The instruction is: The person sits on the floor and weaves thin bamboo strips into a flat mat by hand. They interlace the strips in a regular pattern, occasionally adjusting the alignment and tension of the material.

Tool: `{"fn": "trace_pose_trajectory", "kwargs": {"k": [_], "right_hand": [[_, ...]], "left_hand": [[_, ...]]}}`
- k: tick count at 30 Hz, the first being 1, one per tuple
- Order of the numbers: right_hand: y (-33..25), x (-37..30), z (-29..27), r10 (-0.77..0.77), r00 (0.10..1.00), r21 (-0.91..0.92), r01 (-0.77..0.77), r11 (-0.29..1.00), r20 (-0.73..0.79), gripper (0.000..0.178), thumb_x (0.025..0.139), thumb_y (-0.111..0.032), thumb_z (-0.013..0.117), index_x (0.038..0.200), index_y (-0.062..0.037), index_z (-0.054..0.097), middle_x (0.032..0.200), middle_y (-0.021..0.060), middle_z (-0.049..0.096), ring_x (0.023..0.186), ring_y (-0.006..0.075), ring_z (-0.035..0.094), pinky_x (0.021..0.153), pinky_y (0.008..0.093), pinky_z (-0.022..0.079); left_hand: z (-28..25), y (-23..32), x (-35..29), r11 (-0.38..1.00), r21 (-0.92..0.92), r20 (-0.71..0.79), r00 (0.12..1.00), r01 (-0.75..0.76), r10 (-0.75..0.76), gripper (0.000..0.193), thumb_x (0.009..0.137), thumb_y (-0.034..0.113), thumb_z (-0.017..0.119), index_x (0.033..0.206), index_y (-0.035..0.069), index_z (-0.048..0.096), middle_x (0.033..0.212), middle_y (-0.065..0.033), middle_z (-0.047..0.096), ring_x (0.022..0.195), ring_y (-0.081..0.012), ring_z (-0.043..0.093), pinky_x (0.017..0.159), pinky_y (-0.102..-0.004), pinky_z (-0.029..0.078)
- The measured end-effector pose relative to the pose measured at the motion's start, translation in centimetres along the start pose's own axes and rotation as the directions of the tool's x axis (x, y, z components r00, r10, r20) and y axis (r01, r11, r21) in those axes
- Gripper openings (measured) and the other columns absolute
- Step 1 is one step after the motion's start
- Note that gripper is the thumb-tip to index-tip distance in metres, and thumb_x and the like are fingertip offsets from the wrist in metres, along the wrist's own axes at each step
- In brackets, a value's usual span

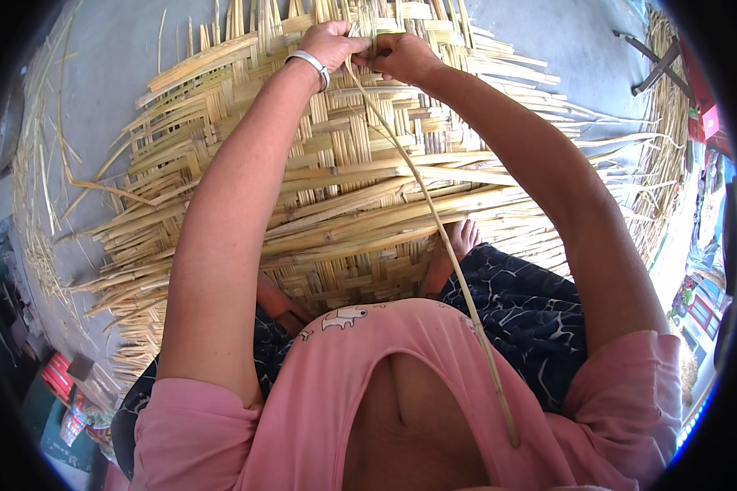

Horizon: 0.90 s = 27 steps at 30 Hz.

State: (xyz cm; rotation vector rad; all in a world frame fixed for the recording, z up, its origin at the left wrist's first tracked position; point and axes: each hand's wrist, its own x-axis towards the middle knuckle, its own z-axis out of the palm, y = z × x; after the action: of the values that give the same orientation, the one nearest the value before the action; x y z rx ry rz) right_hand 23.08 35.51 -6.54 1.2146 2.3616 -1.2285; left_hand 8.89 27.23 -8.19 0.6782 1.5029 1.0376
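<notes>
A large mat of flat, straw-coloured split-reed strips (pixel 344 151) lies on the floor before me, partly woven, with loose ends jutting out at its sides. At its far part my left hand (pixel 329 47), a pale band on its wrist, is closed on a long, thin reed strip (pixel 422 184). From my fingers this strip runs down across the mat and over my clothing on the right. Close beside the left thumb, my right hand (pixel 403 59) has its fingers pinched together at the weave. What lies between those fingers is hidden.
Several loose reeds (pixel 303 233) lie crosswise over the mat's near part, by my bare foot (pixel 464 237). Dry stalks (pixel 45 196) are strewn on the grey floor (pixel 110 82) at left. A reed pile (pixel 667 139) and dark crossed legs (pixel 659 65) stand at right.
</notes>
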Motion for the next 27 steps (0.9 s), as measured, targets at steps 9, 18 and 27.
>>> {"fn": "trace_pose_trajectory", "kwargs": {"k": [9,18,27], "right_hand": [[0.1,-0.4,0.5,-0.095,0.993,-0.213,0.079,0.974,-0.069,0.04,0.081,-0.052,0.063,0.096,-0.0153,0.068,0.086,0.0043,0.068,0.082,0.0198,0.065,0.076,0.0343,0.05],[-1.2,0.3,-1.5,0.007,0.98,-0.033,0.0,0.999,0.199,0.02,0.08,-0.023,0.064,0.092,-0.0069,0.067,0.078,0.004,0.067,0.064,0.0115,0.063,0.061,0.0273,0.05],[-0.2,-0.1,-2.0,-0.068,0.992,0.233,0.042,0.972,0.107,0.021,0.079,-0.016,0.064,0.097,-0.0055,0.066,0.077,0.005,0.067,0.065,0.0117,0.066,0.057,0.0242,0.052]], "left_hand": [[-0.5,-0.2,0.2,0.998,0.037,0.1,0.994,-0.041,0.037,0.017,0.084,0.017,0.066,0.094,0.003,0.063,0.083,-0.0052,0.067,0.068,-0.0127,0.061,0.063,-0.0266,0.048],[-1.0,-0.4,-0.7,0.989,0.149,0.046,0.999,-0.013,0.006,0.015,0.084,0.014,0.065,0.086,0.0,0.064,0.076,-0.0061,0.064,0.066,-0.0116,0.059,0.055,-0.026,0.045],[-0.2,-0.1,-0.7,0.831,0.556,-0.046,0.997,-0.03,0.067,0.019,0.077,0.018,0.069,0.07,0.003,0.061,0.061,-0.0038,0.059,0.054,-0.0107,0.054,0.052,-0.0267,0.041]]}}
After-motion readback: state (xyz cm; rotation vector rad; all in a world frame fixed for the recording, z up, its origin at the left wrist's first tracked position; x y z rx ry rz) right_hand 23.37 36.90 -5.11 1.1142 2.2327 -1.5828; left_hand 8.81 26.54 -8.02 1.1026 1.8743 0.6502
